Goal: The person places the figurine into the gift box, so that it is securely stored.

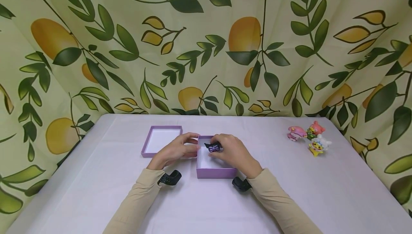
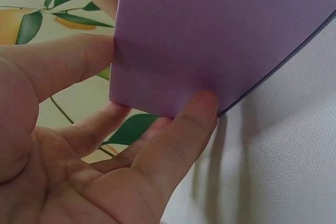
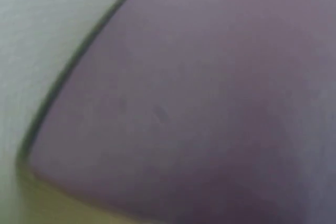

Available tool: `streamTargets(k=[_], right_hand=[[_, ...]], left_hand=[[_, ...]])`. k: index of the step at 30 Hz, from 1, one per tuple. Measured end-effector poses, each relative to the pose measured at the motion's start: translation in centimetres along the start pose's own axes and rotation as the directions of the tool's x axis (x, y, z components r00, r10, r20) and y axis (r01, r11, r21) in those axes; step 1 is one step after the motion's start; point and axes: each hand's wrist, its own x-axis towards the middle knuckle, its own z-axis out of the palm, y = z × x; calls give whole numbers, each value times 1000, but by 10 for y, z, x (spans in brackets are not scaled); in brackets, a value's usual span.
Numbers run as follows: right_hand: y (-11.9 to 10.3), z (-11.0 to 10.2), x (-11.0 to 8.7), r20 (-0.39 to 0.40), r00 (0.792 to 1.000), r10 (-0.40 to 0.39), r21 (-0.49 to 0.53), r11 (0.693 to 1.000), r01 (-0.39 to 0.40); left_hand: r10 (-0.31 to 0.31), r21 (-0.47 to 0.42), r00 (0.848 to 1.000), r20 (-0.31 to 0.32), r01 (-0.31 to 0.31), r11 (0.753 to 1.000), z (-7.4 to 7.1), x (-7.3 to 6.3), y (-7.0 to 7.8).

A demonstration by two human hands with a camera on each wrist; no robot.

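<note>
In the head view, my right hand (image 1: 233, 151) pinches a small black figurine with a purple bow (image 1: 214, 148) over the inside of a purple box (image 1: 216, 173). The box has a white interior. My left hand (image 1: 177, 150) is at the box's left side, thumb and fingers spread. Seen from the left wrist, fingertips of the left hand (image 2: 105, 156) touch the purple box wall (image 2: 210, 40) near a corner. A blurred box wall (image 3: 157, 103) fills most of the right wrist view, where neither the right hand nor the figurine shows.
A shallow purple lid (image 1: 165, 141) lies inside-up left of the box. Several small figurines (image 1: 297, 133), pink, white and yellow among them, stand together at the table's right. Behind the white-covered table (image 1: 96, 176) hangs a leaf-and-fruit patterned curtain (image 1: 199, 58).
</note>
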Motion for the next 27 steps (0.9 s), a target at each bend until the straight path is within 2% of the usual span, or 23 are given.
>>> streamTargets(k=[6, 11, 15, 27], right_hand=[[1, -2, 1, 35, 999, -7, 5, 1000, 7], [2, -5, 2, 77, 996, -48, 17, 999, 47], [3, -5, 2, 81, 994, -70, 16, 997, 69], [-3, -1, 2, 42, 999, 18, 15, 1000, -18]], left_hand=[[7, 12, 1000, 10, -7, 1000, -1, 0, 0], [12, 4, 1000, 21, -12, 1000, -1, 0, -1], [4, 4, 1000, 11, -4, 1000, -1, 0, -1], [27, -9, 1000, 11, -27, 1000, 0, -1, 0]])
